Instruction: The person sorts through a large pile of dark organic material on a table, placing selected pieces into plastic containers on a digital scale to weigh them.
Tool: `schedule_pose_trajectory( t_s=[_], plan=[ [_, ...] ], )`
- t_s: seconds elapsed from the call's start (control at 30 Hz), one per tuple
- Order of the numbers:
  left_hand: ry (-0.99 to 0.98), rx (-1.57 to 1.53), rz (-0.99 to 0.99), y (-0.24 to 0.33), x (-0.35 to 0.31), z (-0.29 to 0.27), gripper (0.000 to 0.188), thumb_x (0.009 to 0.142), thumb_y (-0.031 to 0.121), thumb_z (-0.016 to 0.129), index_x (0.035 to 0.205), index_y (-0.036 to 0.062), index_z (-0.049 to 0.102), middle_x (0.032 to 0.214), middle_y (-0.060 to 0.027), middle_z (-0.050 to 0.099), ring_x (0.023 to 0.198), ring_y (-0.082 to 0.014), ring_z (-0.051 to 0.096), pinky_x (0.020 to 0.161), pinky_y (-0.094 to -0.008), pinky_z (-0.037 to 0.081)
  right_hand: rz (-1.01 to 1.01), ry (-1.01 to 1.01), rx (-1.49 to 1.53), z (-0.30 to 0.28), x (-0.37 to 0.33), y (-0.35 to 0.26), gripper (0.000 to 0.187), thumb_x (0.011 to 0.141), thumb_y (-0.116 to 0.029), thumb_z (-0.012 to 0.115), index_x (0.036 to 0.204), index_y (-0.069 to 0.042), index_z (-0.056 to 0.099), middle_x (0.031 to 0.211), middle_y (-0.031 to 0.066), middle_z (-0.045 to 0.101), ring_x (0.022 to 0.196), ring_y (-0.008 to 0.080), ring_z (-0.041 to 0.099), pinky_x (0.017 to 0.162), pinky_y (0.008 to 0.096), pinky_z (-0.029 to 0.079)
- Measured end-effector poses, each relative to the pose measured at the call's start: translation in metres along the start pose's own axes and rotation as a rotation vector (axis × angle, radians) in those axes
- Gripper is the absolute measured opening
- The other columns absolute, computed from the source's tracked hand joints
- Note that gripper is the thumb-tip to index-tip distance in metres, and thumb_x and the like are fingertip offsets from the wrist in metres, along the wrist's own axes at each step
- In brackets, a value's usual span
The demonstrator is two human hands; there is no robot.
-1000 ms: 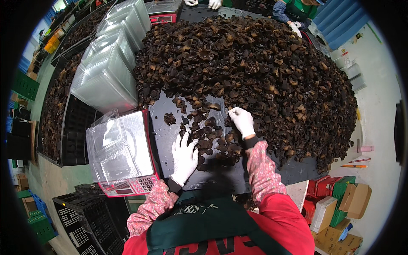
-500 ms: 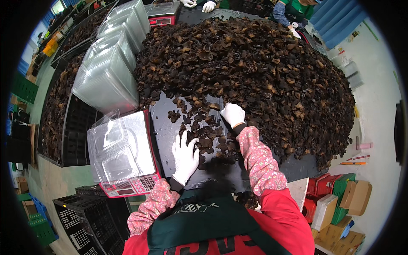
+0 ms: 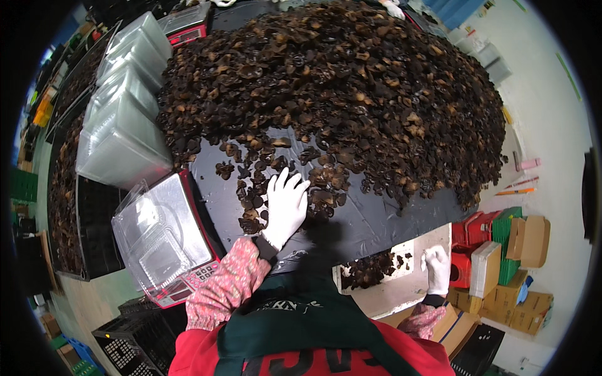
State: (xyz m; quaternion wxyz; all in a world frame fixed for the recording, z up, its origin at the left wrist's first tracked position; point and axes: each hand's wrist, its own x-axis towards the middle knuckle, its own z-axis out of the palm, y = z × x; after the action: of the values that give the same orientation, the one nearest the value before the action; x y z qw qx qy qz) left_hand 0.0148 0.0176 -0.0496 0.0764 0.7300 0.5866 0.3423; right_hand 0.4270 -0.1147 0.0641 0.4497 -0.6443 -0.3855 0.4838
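My left hand (image 3: 287,207), in a white glove, lies palm down with fingers spread among loose dark wood ear mushrooms (image 3: 254,188) on the black-covered table (image 3: 376,219). My right hand (image 3: 436,271), also gloved, is low at the right, against the right wall of a white foam box (image 3: 392,294). Its fingers are curled; what they hold, if anything, is hidden. Some dark mushroom pieces (image 3: 370,271) lie in that box. The large heap of wood ear mushrooms (image 3: 338,88) spreads across the table beyond both hands.
Left of the table stands a red scale (image 3: 188,219) with a clear plastic container (image 3: 160,244) on it. Stacked clear containers (image 3: 122,141) rise behind it. Black crates (image 3: 119,344) stand lower left; cardboard boxes (image 3: 514,313) and a red crate (image 3: 480,232) are at right.
My right hand has left the heap's near edge and moved down to the foam box. My left hand has shifted forward onto the loose mushrooms. The view has shifted, showing more of the box.
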Motion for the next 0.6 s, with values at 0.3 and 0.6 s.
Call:
schedule_pose_trajectory(
  t_s=[0.3,0.6],
  plan=[
    [-0.182,0.220,0.013,-0.001,0.012,0.021,0.036,0.089,0.039,0.069,0.107,0.0080,0.072,0.128,-0.0168,0.063,0.135,-0.0424,0.044,0.114,-0.0595,0.029,0.045,0.362,-0.880,0.003,-0.003,0.087,0.019,0.091,-0.020,0.072,0.090,0.000,0.072,0.084,0.0141,0.071,0.076,0.0236,0.067,0.069,0.0360,0.050],
    [-0.095,0.254,-0.033,-0.007,-0.014,-0.025,0.018,0.083,0.018,0.071,0.097,0.0071,0.069,0.135,-0.0168,0.059,0.138,-0.0413,0.041,0.117,-0.0581,0.027,-0.869,0.125,-0.938,0.237,0.153,0.017,0.027,0.087,-0.026,0.075,0.108,-0.009,0.073,0.099,0.0084,0.067,0.097,0.0277,0.063,0.084,0.0395,0.050]
  ],
)
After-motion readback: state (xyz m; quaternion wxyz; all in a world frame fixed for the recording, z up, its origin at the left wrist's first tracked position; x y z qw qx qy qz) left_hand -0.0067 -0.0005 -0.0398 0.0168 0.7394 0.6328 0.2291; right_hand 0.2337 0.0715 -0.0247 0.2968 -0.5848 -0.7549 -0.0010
